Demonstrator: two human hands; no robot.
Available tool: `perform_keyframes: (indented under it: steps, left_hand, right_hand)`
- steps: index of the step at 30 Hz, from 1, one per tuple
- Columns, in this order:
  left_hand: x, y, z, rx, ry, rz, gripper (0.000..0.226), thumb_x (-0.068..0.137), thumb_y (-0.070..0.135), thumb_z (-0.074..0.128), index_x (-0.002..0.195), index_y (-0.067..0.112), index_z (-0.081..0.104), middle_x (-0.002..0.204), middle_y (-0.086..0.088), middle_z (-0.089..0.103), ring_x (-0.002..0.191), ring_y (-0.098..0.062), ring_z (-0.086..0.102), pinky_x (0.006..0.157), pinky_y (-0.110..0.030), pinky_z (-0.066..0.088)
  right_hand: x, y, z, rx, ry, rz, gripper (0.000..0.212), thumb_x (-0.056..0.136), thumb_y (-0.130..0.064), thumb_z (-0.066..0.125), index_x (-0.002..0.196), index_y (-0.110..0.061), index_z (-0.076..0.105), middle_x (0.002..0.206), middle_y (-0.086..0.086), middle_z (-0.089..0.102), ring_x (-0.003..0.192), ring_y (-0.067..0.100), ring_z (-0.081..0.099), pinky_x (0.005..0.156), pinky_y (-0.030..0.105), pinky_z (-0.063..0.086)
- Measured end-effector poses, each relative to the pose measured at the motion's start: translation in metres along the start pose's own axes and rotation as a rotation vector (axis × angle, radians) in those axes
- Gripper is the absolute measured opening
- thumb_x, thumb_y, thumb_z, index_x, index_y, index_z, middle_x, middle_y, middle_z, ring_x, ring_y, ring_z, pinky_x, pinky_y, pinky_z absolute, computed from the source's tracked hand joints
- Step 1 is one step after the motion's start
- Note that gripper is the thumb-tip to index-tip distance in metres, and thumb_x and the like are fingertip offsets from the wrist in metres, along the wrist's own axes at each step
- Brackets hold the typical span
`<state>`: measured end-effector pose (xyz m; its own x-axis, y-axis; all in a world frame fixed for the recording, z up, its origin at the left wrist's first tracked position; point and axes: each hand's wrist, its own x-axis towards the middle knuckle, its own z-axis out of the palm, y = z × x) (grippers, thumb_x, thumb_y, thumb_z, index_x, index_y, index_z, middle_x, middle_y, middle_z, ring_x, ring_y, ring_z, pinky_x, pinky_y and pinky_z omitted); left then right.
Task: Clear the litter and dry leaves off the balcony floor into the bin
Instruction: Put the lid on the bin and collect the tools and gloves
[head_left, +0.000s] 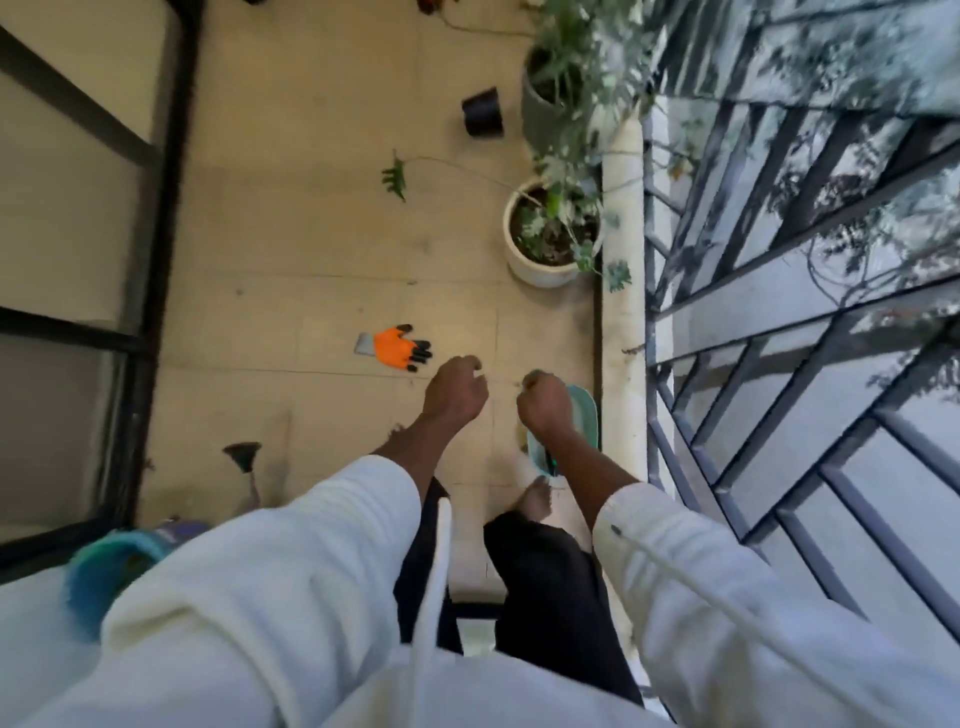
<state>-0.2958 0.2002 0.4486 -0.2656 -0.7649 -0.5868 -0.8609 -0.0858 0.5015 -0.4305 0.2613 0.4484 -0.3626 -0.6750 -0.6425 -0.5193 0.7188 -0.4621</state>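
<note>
Your left hand (455, 397) and right hand (545, 408) hang side by side over the tiled floor (291, 249), both with fingers curled in. The blur hides what they hold, so you cannot tell whether either one is pinching litter or is simply closed on nothing. Something small and pale shows at the left fingertips, too smeared to name.

Just under your right wrist, at about 5 o'clock from that hand, lies a teal dustpan (584, 415) against the low stone curb (621, 312). An orange glove (397, 347) with black fingertips lies flat on the tiles at 10 o'clock from your left hand, close but apart. Further out at 12 o'clock a leafy green sprig (395, 176) rests on the floor, its thin stem running to the white plant pot (535, 270) at 1 o'clock. Beyond that stands an empty black pot (483, 111), tilted. The teal bin (104, 571) sits at 8 o'clock, near your left elbow, partly behind the white sleeve (270, 571).
</note>
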Motion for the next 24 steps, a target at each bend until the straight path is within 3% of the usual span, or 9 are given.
perform_keyframes:
  steps: [4, 9, 13, 18, 24]
  left_hand:
    - [-0.008, -0.032, -0.066, -0.013, 0.061, -0.015, 0.038, 0.095, 0.018, 0.053, 0.132, 0.008, 0.058, 0.133, -0.012, 0.059, 0.116, -0.033, 0.058, 0.091, -0.039, 0.050]
    - [0.011, -0.089, -0.137, -0.075, 0.145, -0.105, 0.024, 0.092, 0.015, 0.056, 0.112, 0.010, 0.068, 0.116, -0.013, 0.068, 0.108, -0.032, 0.063, 0.084, -0.037, 0.052]
    - [0.039, -0.146, -0.172, -0.040, 0.142, -0.145, 0.029, 0.093, 0.013, 0.056, 0.119, 0.005, 0.066, 0.132, -0.018, 0.059, 0.117, -0.032, 0.057, 0.089, -0.035, 0.046]
    - [0.119, -0.243, -0.181, 0.000, 0.108, -0.241, 0.034, 0.093, 0.018, 0.056, 0.125, 0.009, 0.063, 0.128, -0.016, 0.058, 0.121, -0.032, 0.053, 0.097, -0.036, 0.044]
    - [0.224, -0.348, -0.116, 0.068, 0.048, -0.189, 0.034, 0.094, 0.020, 0.057, 0.125, 0.007, 0.061, 0.128, -0.016, 0.057, 0.122, -0.033, 0.052, 0.099, -0.040, 0.044]
  right_hand:
    - [-0.009, -0.073, 0.006, 0.025, -0.019, -0.056, 0.021, 0.081, -0.001, 0.052, 0.095, 0.001, 0.068, 0.097, 0.019, 0.070, 0.091, 0.035, 0.066, 0.073, 0.032, 0.049]
    - [0.003, -0.155, 0.034, 0.027, -0.043, -0.060, 0.025, 0.081, -0.004, 0.052, 0.100, -0.004, 0.068, 0.106, 0.018, 0.069, 0.102, 0.036, 0.064, 0.080, 0.030, 0.048]
    - [0.033, -0.197, 0.073, -0.006, -0.090, 0.031, 0.034, 0.086, -0.005, 0.052, 0.117, -0.007, 0.064, 0.124, 0.018, 0.063, 0.115, 0.035, 0.059, 0.091, 0.033, 0.047]
    - [0.115, -0.227, 0.150, -0.081, -0.175, 0.003, 0.034, 0.091, -0.001, 0.051, 0.123, 0.004, 0.060, 0.131, 0.022, 0.060, 0.124, 0.037, 0.053, 0.095, 0.031, 0.040]
    - [0.254, -0.190, 0.274, -0.208, -0.291, -0.023, 0.027, 0.088, -0.009, 0.057, 0.112, 0.004, 0.064, 0.115, 0.021, 0.064, 0.110, 0.037, 0.060, 0.086, 0.037, 0.044]
